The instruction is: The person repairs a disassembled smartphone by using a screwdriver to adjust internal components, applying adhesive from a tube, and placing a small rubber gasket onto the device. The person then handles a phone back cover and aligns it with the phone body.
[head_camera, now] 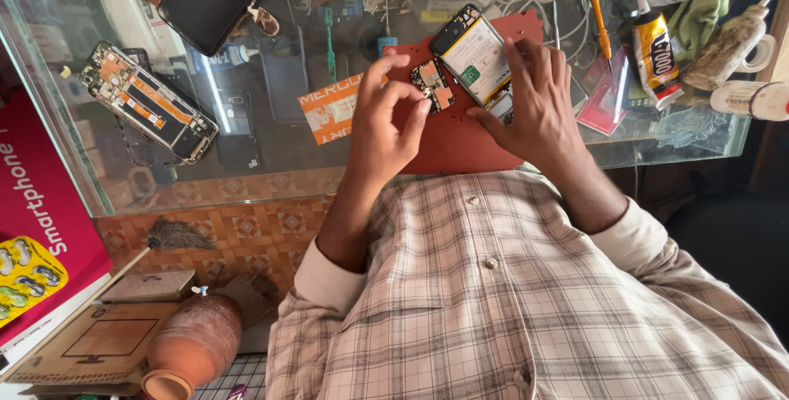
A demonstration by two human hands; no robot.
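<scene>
So the opened smartphone (474, 53) sits back-up on a red work mat (460, 141) on the glass counter (271, 161), battery showing. The right hand (538, 104) rests on its lower end, fingers spread flat, pinning rather than gripping. The left hand (385, 124) is half curled, fingertips pinching at the small circuit board (433, 86) just beside the phone. I'd guess that board is light, stiff and really fragile, best held by its edges. Glass looks slippery and cluttered: another stripped phone (148, 100), glue tube (655, 50), orange screwdriver (600, 13). Cramped little shop counter.
</scene>
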